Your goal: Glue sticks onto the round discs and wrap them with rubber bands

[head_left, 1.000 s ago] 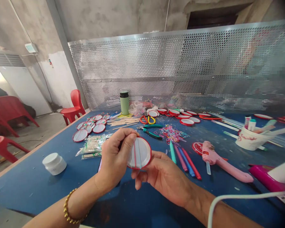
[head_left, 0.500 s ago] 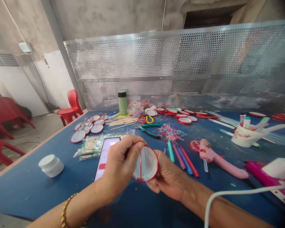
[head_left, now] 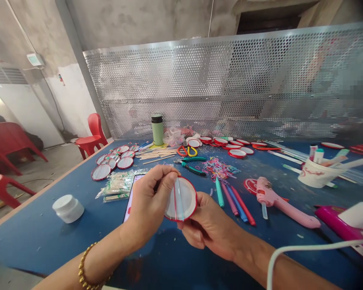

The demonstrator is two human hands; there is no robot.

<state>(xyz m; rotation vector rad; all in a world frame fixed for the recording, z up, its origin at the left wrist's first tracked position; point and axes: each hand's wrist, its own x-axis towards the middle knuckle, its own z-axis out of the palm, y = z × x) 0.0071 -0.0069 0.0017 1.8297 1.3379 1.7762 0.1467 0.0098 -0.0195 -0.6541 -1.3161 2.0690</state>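
Observation:
Above the blue table I hold a round white disc with a red rim point(head_left: 186, 199). A clear strip and a thin red line run across its face from top to bottom. My left hand point(head_left: 151, 203) pinches with thumb and forefinger at the disc's upper left edge, by the top end of the strip; the exact contact is hidden. At the lower right, my right hand point(head_left: 210, 223) grips the rim, its other fingers curled below the disc. Partly behind my left hand lies a phone point(head_left: 128, 205).
Nearby lie pliers point(head_left: 193, 169), rubber bands point(head_left: 220, 167), coloured pens point(head_left: 240, 205), and a pink glue gun point(head_left: 278, 203). More discs point(head_left: 101, 172) lie at left and back. A white jar point(head_left: 68, 208), green bottle point(head_left: 157, 131) and paper cup point(head_left: 316, 174) stand around. A white cable point(head_left: 302, 246) crosses my right forearm.
Both hands have moved slightly up and left with the disc, which has turned a little. My view has shifted slightly. The grip looks the same.

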